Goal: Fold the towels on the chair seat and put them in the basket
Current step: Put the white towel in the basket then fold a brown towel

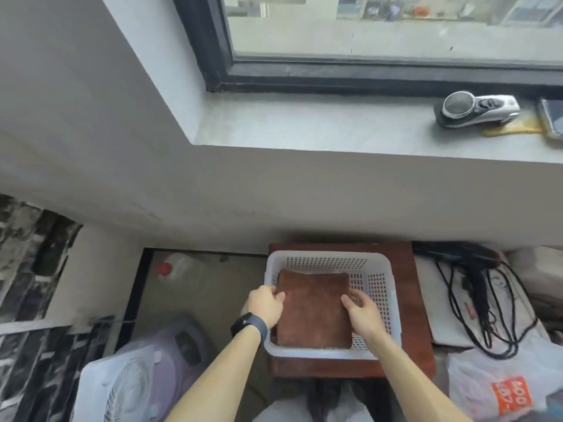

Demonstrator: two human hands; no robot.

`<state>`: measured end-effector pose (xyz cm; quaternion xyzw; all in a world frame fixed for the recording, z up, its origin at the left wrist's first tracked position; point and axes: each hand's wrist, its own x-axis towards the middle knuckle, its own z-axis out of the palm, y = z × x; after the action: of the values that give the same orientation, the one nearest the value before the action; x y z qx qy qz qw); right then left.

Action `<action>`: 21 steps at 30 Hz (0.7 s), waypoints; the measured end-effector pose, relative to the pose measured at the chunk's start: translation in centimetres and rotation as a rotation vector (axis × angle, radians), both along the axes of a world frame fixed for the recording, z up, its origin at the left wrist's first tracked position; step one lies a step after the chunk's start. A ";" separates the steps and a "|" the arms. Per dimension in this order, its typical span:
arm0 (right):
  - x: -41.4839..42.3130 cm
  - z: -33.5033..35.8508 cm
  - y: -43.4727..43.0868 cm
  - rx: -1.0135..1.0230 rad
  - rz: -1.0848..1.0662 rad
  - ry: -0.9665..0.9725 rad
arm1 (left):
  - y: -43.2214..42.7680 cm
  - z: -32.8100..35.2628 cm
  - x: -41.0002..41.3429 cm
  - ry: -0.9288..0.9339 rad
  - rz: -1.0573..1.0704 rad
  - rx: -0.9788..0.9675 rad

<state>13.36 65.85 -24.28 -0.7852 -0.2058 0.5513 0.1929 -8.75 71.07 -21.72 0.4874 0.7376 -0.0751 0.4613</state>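
A folded brown towel [315, 312] lies inside the white perforated basket [384, 293], toward its left side. The basket stands on the reddish-brown chair seat [417, 330]. My left hand [265, 306], with a black watch on the wrist, holds the towel's left edge, fingers curled over it. My right hand [362, 315] grips the towel's right edge, thumb on top and fingers hidden beneath. No other towel shows on the seat.
A grey wall rises just behind the chair, with a window sill [304, 123] above carrying a shaver [475, 112]. A fan [143, 373] stands at lower left. A hair dryer [469, 257] with tangled cords and a plastic bag [499, 382] lie to the right.
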 end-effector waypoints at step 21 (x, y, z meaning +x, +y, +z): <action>0.5 -3.7 -1.3 0.199 1.189 -0.555 | 0.3 -4.3 1.5 0.441 -1.128 0.157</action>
<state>13.87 64.54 -27.97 -0.6290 -0.6962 0.3195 -0.1326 -7.30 71.41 -26.00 0.8084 0.4474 -0.3522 0.1493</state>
